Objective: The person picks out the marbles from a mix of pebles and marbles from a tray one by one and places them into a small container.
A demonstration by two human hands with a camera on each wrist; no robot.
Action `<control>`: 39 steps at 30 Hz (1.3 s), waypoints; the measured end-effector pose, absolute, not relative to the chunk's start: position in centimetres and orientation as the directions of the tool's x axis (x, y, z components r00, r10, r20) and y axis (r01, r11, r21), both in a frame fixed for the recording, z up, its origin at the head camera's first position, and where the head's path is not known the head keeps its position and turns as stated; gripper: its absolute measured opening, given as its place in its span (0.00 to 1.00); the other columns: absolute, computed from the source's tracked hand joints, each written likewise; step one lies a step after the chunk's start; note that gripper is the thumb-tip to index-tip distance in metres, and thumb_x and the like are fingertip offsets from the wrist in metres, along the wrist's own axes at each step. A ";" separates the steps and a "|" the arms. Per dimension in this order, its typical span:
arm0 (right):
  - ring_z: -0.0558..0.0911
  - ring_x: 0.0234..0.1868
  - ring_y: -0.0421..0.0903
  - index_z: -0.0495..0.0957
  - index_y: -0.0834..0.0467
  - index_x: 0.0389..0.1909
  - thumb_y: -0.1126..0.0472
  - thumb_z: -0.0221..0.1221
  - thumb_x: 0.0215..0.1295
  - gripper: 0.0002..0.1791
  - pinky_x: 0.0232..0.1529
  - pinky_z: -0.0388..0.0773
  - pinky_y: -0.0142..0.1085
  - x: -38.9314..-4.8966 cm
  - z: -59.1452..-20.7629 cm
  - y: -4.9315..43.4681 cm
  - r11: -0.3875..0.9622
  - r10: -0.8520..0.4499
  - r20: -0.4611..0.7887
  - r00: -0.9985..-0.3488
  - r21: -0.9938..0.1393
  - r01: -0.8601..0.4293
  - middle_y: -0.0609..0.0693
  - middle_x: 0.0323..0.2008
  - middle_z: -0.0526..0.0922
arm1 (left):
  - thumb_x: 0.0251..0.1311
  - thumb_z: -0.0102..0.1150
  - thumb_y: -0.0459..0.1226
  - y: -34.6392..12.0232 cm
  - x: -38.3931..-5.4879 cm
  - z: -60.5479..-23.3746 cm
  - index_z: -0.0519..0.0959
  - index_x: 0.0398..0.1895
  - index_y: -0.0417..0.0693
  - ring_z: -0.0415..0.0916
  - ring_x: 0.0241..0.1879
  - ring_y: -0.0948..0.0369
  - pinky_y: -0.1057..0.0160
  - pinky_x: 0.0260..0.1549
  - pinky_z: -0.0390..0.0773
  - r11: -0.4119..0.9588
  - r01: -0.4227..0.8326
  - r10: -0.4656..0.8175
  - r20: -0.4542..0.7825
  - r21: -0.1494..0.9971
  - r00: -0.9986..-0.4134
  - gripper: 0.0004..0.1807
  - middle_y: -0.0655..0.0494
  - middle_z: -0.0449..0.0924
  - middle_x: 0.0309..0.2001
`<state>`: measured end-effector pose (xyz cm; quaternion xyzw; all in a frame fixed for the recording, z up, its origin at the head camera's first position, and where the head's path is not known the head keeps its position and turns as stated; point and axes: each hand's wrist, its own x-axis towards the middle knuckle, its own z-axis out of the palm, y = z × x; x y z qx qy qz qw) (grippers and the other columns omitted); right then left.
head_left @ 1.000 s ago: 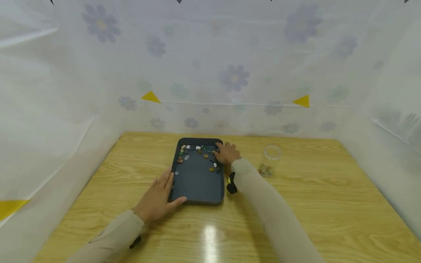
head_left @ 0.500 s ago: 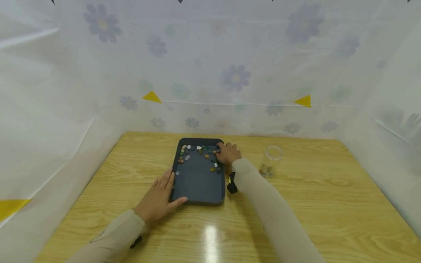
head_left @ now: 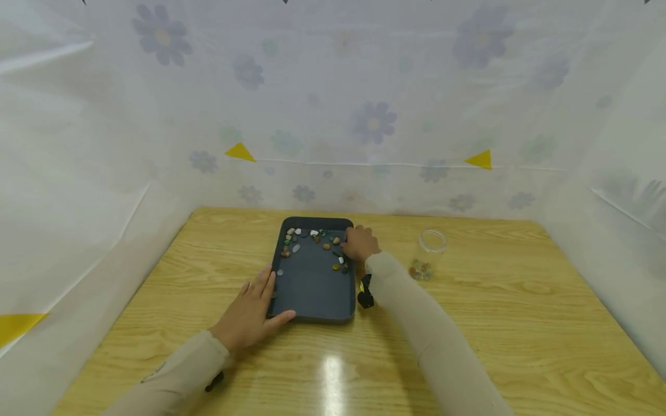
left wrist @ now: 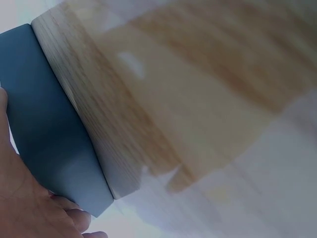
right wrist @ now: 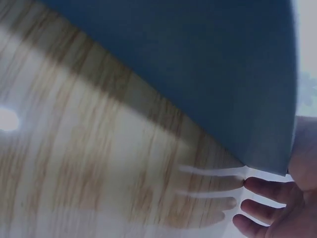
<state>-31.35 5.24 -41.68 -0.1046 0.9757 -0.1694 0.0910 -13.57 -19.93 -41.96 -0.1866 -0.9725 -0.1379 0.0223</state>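
Observation:
A dark grey rectangular tray (head_left: 312, 289) lies on the wooden table, small polished stones (head_left: 296, 248) scattered mainly over its far half and along its sides. My left hand (head_left: 247, 315) rests against the tray's near left corner with fingers straight along the left side and thumb on the front rim; the left wrist view shows this hand (left wrist: 29, 198) at the tray's outer wall (left wrist: 54, 124). At the far right rim, my right hand (head_left: 361, 244) reaches over, its thumb and index finger inside near several stones; I cannot tell whether they pinch one. Its other fingers (right wrist: 267, 187) stay outside the wall.
Right of the tray stands a clear, lidless jar (head_left: 430, 242) with some stones (head_left: 421, 270) at its bottom. White floral sheeting (head_left: 333, 115) encloses the back and sides of the wooden table (head_left: 494, 312).
The thumb and index finger of my right hand have drawn in slightly toward the tray's right rim, showing more of a brownish stone beside them. My left hand stays in place.

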 end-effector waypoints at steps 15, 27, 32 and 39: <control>0.69 0.54 0.60 0.85 0.56 0.39 0.55 0.62 0.65 0.10 0.50 0.71 0.55 -31.0 -38.7 5.5 0.882 -0.264 0.139 -0.954 -0.366 -0.297 0.55 0.44 0.80 | 0.62 0.46 0.66 -19.8 -13.6 -41.6 0.49 0.72 0.30 0.47 0.71 0.43 0.39 0.66 0.53 0.890 0.376 0.365 0.091 0.257 -0.926 0.53 0.35 0.45 0.73; 0.65 0.62 0.65 0.83 0.57 0.40 0.52 0.62 0.65 0.12 0.53 0.69 0.61 -28.7 -33.5 9.5 0.859 -0.334 0.346 -0.877 -0.272 -0.434 0.62 0.61 0.71 | 0.62 0.46 0.66 -19.7 -13.6 -41.8 0.50 0.72 0.29 0.48 0.71 0.42 0.39 0.65 0.54 0.891 0.381 0.368 0.101 0.247 -0.924 0.53 0.35 0.46 0.73; 0.64 0.62 0.65 0.83 0.58 0.39 0.54 0.63 0.63 0.11 0.54 0.67 0.63 -27.3 -32.2 12.5 0.855 -0.299 0.414 -0.860 -0.283 -0.434 0.62 0.61 0.72 | 0.62 0.45 0.66 -19.7 -13.7 -42.0 0.50 0.72 0.30 0.47 0.71 0.42 0.39 0.65 0.54 0.890 0.380 0.367 0.098 0.251 -0.925 0.54 0.35 0.46 0.73; 0.66 0.60 0.67 0.83 0.61 0.36 0.57 0.65 0.61 0.10 0.59 0.62 0.63 -25.6 -31.6 16.7 0.830 -0.283 0.500 -0.818 -0.300 -0.471 0.65 0.57 0.74 | 0.62 0.46 0.66 -19.9 -13.5 -41.9 0.50 0.72 0.30 0.47 0.71 0.42 0.40 0.66 0.54 0.894 0.369 0.357 0.095 0.252 -0.929 0.53 0.35 0.46 0.73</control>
